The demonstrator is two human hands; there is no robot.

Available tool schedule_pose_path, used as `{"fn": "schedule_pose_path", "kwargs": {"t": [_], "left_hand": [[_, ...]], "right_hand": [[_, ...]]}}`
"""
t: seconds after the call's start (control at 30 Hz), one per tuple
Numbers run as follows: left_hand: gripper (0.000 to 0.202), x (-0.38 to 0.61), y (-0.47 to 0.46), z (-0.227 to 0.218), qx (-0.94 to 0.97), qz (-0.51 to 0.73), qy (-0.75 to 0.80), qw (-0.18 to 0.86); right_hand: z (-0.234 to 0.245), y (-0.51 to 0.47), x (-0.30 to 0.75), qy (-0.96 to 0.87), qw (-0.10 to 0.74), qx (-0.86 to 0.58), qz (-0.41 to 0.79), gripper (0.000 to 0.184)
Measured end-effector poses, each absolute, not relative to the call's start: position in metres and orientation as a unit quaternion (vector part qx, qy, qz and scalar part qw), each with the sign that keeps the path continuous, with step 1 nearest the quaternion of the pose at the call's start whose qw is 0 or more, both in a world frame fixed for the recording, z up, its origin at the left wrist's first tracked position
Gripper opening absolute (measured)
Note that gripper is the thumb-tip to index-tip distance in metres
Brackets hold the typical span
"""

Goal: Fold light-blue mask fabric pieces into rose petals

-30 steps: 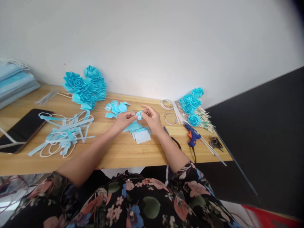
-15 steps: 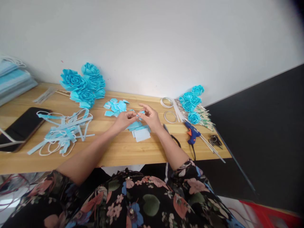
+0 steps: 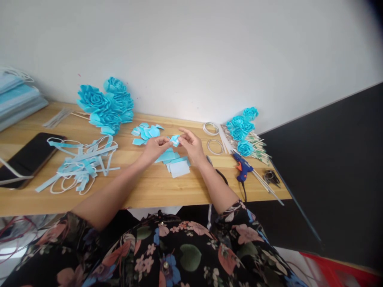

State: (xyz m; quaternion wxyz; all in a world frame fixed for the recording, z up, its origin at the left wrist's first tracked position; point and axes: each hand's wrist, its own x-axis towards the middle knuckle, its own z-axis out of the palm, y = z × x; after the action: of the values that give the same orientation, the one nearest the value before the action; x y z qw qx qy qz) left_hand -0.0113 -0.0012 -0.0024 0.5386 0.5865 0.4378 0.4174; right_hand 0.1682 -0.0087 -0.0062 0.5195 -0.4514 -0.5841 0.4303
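Observation:
Between my two hands is a small folded light-blue petal piece. My left hand pinches its left edge between thumb and fingers. On the other side my right hand grips it with thumb and index finger, the other fingers raised. Just below lie flat blue and white rectangular pieces in a loose stack. Behind my left hand sits a heap of folded blue petals. Scissors lie partly hidden under my right forearm.
Blue flowers stand at the back left, smaller ones at the right. A glue gun, wire coils, cut mask strips, a phone and stacked masks lie on the wooden table.
The blue piece now shows more openly between my fingertips. My left hand has shifted slightly left and up, and my right hand has risen a little.

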Motion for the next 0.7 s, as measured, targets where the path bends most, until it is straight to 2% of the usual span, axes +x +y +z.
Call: {"fn": "schedule_pose_path", "kwargs": {"t": [0.53, 0.7], "left_hand": [[0.04, -0.0089, -0.004, 0.0024, 0.622, 0.38, 0.434, 0.529], [0.044, -0.0101, -0.002, -0.0008, 0.624, 0.383, 0.429, 0.528]], "right_hand": [[-0.0072, -0.0102, 0.1693, -0.596, 0.524, -0.445, 0.414, 0.041], [-0.0104, -0.0088, 0.1679, -0.603, 0.501, -0.438, 0.44, 0.053]]}}
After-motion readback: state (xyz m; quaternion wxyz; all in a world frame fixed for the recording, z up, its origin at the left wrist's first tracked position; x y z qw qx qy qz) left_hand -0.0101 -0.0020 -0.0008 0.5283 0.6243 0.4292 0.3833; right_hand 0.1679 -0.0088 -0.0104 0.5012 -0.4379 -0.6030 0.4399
